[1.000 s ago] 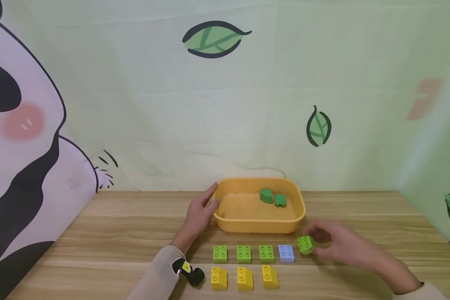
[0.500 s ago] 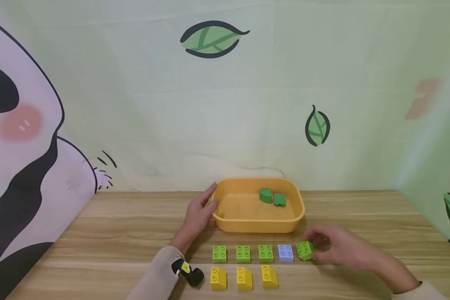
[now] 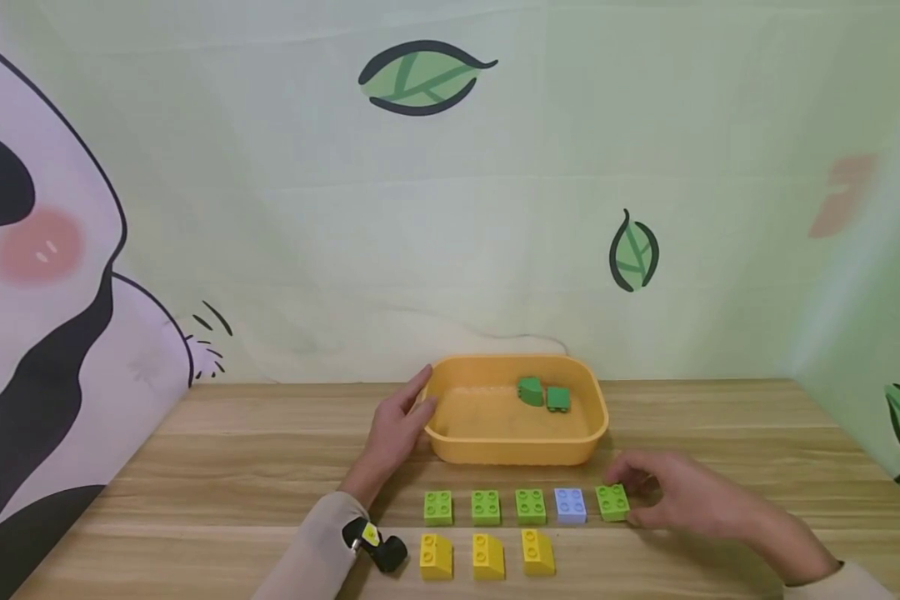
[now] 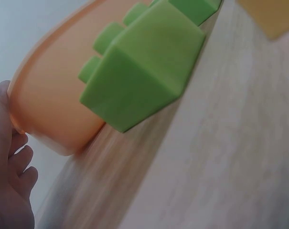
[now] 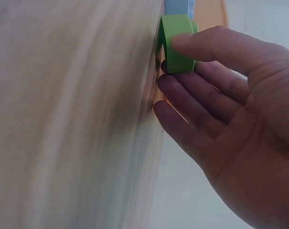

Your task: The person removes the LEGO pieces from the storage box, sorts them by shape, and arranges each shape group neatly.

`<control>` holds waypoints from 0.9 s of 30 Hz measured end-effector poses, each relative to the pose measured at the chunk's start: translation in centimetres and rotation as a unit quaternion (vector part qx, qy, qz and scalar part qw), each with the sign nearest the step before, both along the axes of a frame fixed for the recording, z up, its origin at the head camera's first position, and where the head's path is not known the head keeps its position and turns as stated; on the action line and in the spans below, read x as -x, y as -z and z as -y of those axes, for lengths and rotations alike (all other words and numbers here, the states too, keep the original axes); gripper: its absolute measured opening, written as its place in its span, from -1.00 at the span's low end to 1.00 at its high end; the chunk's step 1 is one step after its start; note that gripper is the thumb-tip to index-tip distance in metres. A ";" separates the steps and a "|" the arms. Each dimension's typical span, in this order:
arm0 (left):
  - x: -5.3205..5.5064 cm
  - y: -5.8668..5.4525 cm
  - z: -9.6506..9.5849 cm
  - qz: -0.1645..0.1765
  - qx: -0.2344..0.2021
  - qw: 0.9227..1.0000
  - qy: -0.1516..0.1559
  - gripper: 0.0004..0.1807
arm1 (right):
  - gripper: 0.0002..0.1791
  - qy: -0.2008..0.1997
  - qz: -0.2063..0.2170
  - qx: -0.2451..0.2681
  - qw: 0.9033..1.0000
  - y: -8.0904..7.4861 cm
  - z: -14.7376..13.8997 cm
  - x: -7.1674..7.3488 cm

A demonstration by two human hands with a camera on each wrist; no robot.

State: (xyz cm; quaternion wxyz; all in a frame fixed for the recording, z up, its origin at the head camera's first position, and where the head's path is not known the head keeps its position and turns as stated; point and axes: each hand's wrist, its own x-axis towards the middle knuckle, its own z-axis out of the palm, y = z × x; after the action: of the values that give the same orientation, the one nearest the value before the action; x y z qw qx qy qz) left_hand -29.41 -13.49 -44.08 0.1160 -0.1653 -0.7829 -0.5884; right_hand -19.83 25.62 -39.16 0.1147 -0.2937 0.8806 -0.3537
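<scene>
My right hand (image 3: 690,496) pinches a light-green toy brick (image 3: 612,502) at the right end of a row on the table. In the right wrist view the thumb lies on the near side of that green brick (image 5: 179,44), with the other fingers behind and below it. Just left of it is a blue brick (image 3: 570,505), then three light-green bricks (image 3: 485,507). My left hand (image 3: 393,429) holds the left edge of an orange-yellow plastic tub (image 3: 513,452). Two dark-green pieces (image 3: 558,399) lie inside the tub at the right.
Three yellow sloped bricks (image 3: 488,557) form a second row nearer me. A black camera (image 3: 378,546) is strapped at my left wrist, beside them. Behind the wooden table (image 3: 270,467) hangs a pale-green printed cloth (image 3: 450,208).
The light-green brick in my right hand has gone from tilted to level and come down slightly, in line with the row. My left hand stays on the tub.
</scene>
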 end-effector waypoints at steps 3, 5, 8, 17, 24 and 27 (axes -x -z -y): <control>0.0 -0.1 -0.1 0.001 -0.002 1.000 0.001 -0.41 | -0.59 0.000 -0.005 -0.007 1.000 0.1 0.0 0.0; -0.1 -0.1 -0.1 0.002 -0.002 1.000 0.001 -0.41 | -0.59 0.003 -0.003 -0.010 1.000 0.1 0.0 0.1; -0.2 -0.2 -0.1 0.004 -0.004 1.000 0.002 -0.41 | -0.58 0.008 0.005 -0.013 1.000 0.1 0.1 0.1; -0.2 -0.2 -0.1 0.007 -0.004 1.000 0.000 -0.41 | -0.56 0.011 0.012 -0.014 1.000 0.2 0.1 0.1; 0.0 -0.1 -0.1 0.006 -0.003 1.000 0.002 -0.43 | -0.54 0.007 -0.001 -0.011 1.000 0.2 0.1 0.0; 0.1 0.0 -0.1 0.006 -0.006 1.000 0.004 -0.43 | -0.54 0.004 -0.005 -0.009 1.000 0.2 0.1 0.0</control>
State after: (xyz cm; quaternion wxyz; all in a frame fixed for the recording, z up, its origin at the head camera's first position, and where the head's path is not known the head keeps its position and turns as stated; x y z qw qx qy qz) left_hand -29.48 -13.43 -44.08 0.1099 -0.1646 -0.7796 -0.5942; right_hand -19.85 25.51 -39.41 0.1114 -0.2905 0.8857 -0.3446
